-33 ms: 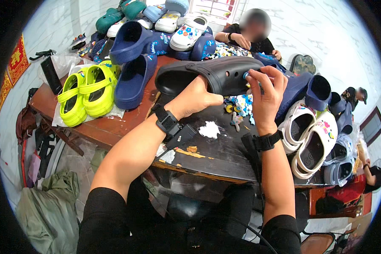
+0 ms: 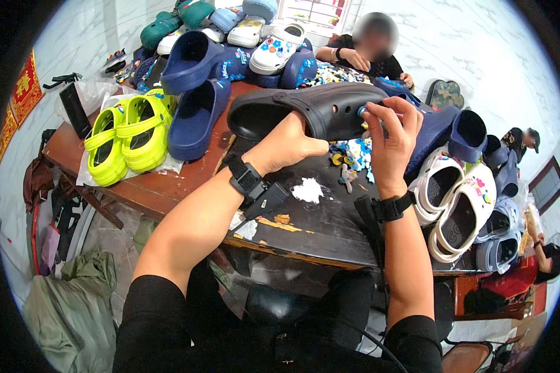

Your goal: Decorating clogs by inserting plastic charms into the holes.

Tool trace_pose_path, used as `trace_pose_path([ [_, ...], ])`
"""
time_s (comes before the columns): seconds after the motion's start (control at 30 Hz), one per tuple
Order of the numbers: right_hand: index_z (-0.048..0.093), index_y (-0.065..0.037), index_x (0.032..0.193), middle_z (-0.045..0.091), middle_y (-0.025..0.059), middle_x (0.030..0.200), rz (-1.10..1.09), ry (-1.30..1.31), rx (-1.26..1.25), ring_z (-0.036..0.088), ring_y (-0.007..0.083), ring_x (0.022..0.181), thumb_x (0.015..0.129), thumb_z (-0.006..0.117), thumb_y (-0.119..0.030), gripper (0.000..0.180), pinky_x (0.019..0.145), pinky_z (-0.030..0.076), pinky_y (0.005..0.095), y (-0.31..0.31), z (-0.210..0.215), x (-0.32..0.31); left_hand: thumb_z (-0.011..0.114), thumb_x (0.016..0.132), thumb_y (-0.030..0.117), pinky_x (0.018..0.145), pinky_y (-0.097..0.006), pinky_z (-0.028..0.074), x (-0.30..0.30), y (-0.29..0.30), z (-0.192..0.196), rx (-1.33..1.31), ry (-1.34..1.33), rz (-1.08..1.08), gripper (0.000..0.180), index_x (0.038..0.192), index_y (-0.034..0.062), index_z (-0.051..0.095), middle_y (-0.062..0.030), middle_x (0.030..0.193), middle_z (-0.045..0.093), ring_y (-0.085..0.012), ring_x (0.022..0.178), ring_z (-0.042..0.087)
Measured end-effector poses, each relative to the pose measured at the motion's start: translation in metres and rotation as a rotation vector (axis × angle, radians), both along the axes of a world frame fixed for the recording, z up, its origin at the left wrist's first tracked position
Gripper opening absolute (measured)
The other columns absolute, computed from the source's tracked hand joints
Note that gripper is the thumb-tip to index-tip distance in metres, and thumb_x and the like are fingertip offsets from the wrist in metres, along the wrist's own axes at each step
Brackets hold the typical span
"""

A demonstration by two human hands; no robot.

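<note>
A black clog [image 2: 330, 102] is held sideways above the table, its toe pointing right. My left hand [image 2: 286, 142] reaches into its opening; the fingers are hidden inside and the thumb shows outside, so the hand is closed on the shoe. At the toe, my right hand [image 2: 393, 133] pinches a small blue shoe charm [image 2: 361, 111] against the clog's holed upper. Whether the charm's stem sits in a hole cannot be made out. Beneath the toe lies a heap of colourful charms [image 2: 354, 155], partly covered by the right hand.
Yellow-green clogs [image 2: 144, 133] and navy clogs [image 2: 196, 118] stand left. White clogs [image 2: 460, 208] line the right edge. A shoe pile [image 2: 277, 53] rises behind. Across the worn table [image 2: 317, 230], with its white patch [image 2: 308, 191], sits another person [image 2: 361, 56].
</note>
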State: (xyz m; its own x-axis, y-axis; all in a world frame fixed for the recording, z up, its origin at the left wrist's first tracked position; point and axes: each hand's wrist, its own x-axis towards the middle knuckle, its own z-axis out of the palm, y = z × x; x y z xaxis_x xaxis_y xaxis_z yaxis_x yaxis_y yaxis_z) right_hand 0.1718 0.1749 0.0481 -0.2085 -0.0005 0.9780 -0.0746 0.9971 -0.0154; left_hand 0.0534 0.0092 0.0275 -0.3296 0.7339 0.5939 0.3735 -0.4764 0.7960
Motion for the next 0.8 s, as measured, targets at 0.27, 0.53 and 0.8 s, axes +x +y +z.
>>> trace_pose_path([
  [0.27,0.068,-0.010,0.090,0.056,0.0069,0.105,0.090,-0.029,-0.181,0.049,0.0259,0.100,0.073,0.079,-0.009,0.020,0.089,0.040,0.0369,-0.004,0.002,0.001,0.067,0.070,0.007,0.107,-0.033,0.035,-0.001,0.000,-0.002,0.001,0.273,0.184,0.065,0.131,-0.0005,0.049,-0.0110,0.127,0.055,-0.0196,0.118,0.049],
  [0.53,0.070,-0.013,0.093,0.049,0.0097,0.118,0.154,-0.021,-0.242,0.045,0.0263,0.113,0.072,0.081,-0.009,0.024,0.098,0.037,0.0372,0.002,-0.001,0.001,0.069,0.069,0.006,0.107,-0.034,0.035,0.002,0.001,-0.003,-0.005,0.344,0.256,0.064,0.130,0.0003,0.050,-0.0129,0.127,0.054,-0.0221,0.118,0.049],
  [0.8,0.071,-0.013,0.087,0.050,0.0092,0.117,0.215,-0.004,-0.212,0.046,0.0261,0.113,0.070,0.081,-0.008,0.020,0.098,0.037,0.0374,0.007,-0.001,0.000,0.069,0.068,0.006,0.108,-0.035,0.034,0.002,0.001,-0.003,0.039,0.319,0.223,0.066,0.131,0.0005,0.050,-0.0137,0.131,0.053,-0.0234,0.121,0.048],
])
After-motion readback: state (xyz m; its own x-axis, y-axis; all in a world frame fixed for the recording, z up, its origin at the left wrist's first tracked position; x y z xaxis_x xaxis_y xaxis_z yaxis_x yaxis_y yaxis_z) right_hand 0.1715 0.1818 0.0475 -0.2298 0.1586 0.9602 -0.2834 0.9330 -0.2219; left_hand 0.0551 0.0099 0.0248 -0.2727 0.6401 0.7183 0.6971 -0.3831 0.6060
